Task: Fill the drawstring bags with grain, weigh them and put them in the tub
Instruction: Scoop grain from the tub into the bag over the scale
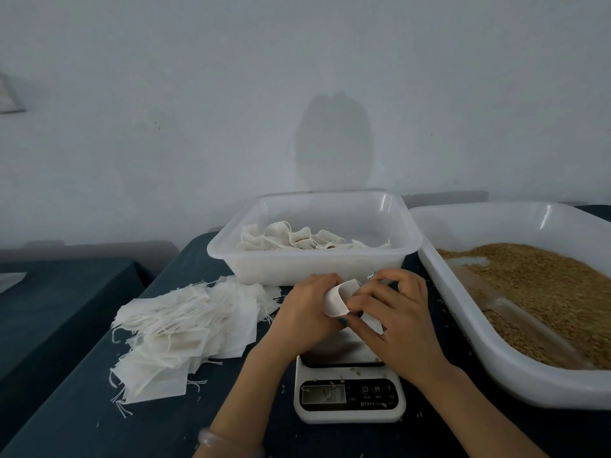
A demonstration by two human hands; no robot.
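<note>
Bag (340,297) — between fingers (373,300) (over scale (350,396))

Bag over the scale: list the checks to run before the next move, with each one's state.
1. Bag gripped by left hand and right hand: ok.
2. Bag filled: cannot tell.
3. Scale reading: cannot tell, blurred.
4. Grain in tray: ok.
5. Scoop lying in grain: ok.
6. Tub has room: ok.
</note>
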